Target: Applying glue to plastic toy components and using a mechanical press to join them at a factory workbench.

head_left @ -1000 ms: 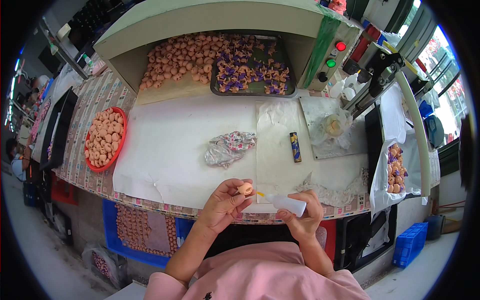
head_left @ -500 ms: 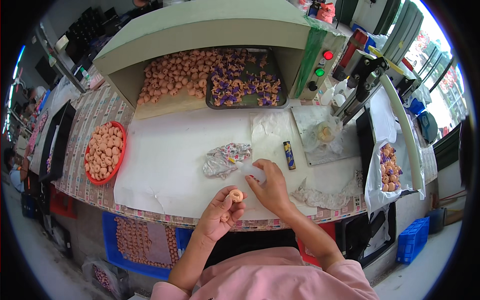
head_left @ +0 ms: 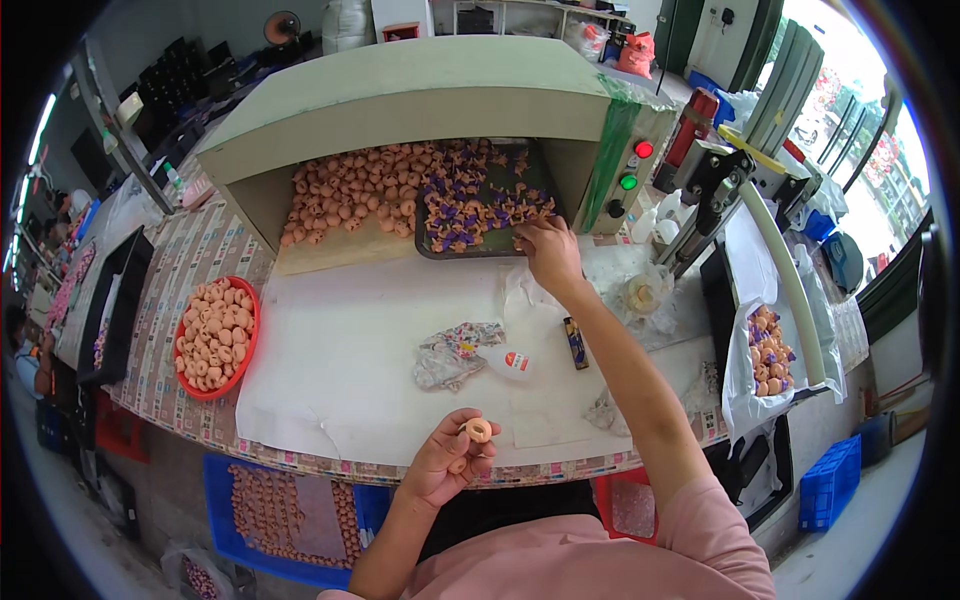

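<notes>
My left hand (head_left: 445, 465), near the table's front edge, pinches a peach hollow plastic doll head (head_left: 478, 430) with its opening facing up. A second peach piece (head_left: 457, 466) is tucked under its fingers. My right hand (head_left: 548, 250) reaches to the front right corner of a dark tray (head_left: 470, 252), its fingers closed among small peach-and-purple doll bodies (head_left: 470, 205); what they grip is hidden. Between the hands, a white squeeze bottle (head_left: 508, 362) with a yellow tip lies against a crumpled patterned cloth (head_left: 450, 355).
A greenish metal housing (head_left: 400, 95) stands over the tray and a heap of doll heads (head_left: 350, 190). Left is a red basin (head_left: 255, 335) of heads. A battery-shaped tube (head_left: 575, 343), a lever press (head_left: 715, 190) and a lined bin (head_left: 735, 385) with assembled pieces are on the right.
My right hand has let go of the squeeze bottle, which now lies by the cloth, and has moved forward to the tray. My left hand still holds the doll head. The view has tilted up.
</notes>
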Motion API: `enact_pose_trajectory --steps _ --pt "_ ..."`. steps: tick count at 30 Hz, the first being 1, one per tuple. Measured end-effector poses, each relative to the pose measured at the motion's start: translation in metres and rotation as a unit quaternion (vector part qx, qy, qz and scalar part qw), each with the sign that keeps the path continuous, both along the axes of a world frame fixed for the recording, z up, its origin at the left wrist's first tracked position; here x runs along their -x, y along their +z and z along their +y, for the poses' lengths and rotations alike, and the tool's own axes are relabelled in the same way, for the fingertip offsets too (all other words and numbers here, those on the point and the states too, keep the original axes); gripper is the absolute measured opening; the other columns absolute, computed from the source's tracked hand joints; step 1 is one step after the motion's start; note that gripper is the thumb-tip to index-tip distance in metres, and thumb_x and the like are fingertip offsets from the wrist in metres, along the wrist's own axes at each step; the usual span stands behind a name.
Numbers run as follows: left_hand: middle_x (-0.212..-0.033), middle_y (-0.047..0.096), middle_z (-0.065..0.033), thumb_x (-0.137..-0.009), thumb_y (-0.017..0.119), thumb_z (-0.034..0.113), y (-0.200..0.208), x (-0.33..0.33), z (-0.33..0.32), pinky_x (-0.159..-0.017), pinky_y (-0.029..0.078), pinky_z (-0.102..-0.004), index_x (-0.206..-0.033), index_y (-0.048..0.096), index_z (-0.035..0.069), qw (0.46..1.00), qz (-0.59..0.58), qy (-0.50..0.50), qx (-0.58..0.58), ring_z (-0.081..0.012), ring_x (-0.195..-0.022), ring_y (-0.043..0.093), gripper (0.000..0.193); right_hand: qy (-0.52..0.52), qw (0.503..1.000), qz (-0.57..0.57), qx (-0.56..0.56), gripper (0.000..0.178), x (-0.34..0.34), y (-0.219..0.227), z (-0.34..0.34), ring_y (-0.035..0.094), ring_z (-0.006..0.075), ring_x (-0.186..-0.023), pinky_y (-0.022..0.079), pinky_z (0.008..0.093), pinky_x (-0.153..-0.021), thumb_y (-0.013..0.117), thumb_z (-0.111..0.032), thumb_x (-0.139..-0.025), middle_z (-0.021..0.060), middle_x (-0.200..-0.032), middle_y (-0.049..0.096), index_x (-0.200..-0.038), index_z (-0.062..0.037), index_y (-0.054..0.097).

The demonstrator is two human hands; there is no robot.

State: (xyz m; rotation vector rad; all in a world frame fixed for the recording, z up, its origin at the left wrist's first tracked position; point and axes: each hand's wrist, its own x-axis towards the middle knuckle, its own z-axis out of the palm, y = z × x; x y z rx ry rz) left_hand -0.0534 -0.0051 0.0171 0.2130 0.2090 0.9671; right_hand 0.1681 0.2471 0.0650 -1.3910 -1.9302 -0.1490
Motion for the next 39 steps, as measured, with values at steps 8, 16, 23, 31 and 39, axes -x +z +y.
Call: enact_pose_trajectory --steps 8,16,23,31,39 --pt "-0.119 0.056 -0.0184 -0.094 0.056 0.012 0.005 0.008 -0.006 -0.079 0.059 -0.0313 -0.125 0.048 0.008 1.000 -0.005 0.009 -0.015 -0.0212 -0.096 0.064 0.032 0.128 0.968 -0.136 0.168 0.024 -0.002 0.010 0.028 0.063 0.0328 -0.085 0.050 0.0409 -0.076 0.056 0.000 -0.079 0.0135 -0.089 0.067 -0.098 -0.0086 0.069" --pt "-0.119 0.057 -0.0170 -0.095 0.054 0.012 0.009 0.006 -0.014 -0.081 0.058 -0.0302 -0.126 0.049 0.008 1.000 0.011 -0.004 -0.019 -0.0193 -0.096 0.064 0.032 0.142 0.972 -0.013 0.188 0.014 -0.004 0.021 0.003 0.061 0.0356 -0.089 0.050 0.0436 -0.074 0.059 -0.010 -0.082 0.0169 -0.094 0.065 -0.093 -0.0077 0.068" --pt "-0.115 0.058 -0.0153 -0.093 0.057 0.010 0.006 0.013 -0.012 -0.083 0.058 -0.0293 -0.126 0.050 0.008 0.998 -0.011 0.028 0.053 -0.0190 -0.096 0.064 0.034 0.278 0.878 0.272 0.280 0.016 0.037 0.044 -0.126 0.059 0.0142 -0.096 0.050 0.0259 -0.077 0.059 0.001 -0.088 0.0079 -0.113 0.060 -0.098 -0.0051 0.069" --pt "-0.111 0.062 -0.0099 -0.092 0.058 0.008 -0.001 -0.004 -0.004 -0.082 0.058 -0.0279 -0.128 0.050 0.004 0.994 0.106 0.025 0.015 -0.0167 -0.091 0.066 0.037 0.255 0.808 0.394 0.357 0.028 0.020 0.008 -0.234 0.062 0.0187 -0.095 0.051 0.0285 -0.081 0.066 0.006 -0.080 0.0093 -0.104 0.065 -0.106 -0.0043 0.068" --pt "-0.101 0.065 -0.0087 -0.088 0.064 0.010 -0.008 -0.011 -0.005 -0.071 0.058 -0.0258 -0.118 0.058 0.001 0.989 0.146 0.006 -0.012 -0.0140 -0.080 0.066 0.032 0.287 0.857 0.301 0.306 0.028 0.007 0.001 -0.234 0.065 0.0197 -0.093 0.053 0.0299 -0.079 0.069 0.005 -0.077 0.0103 -0.103 0.068 -0.103 -0.0031 0.068"
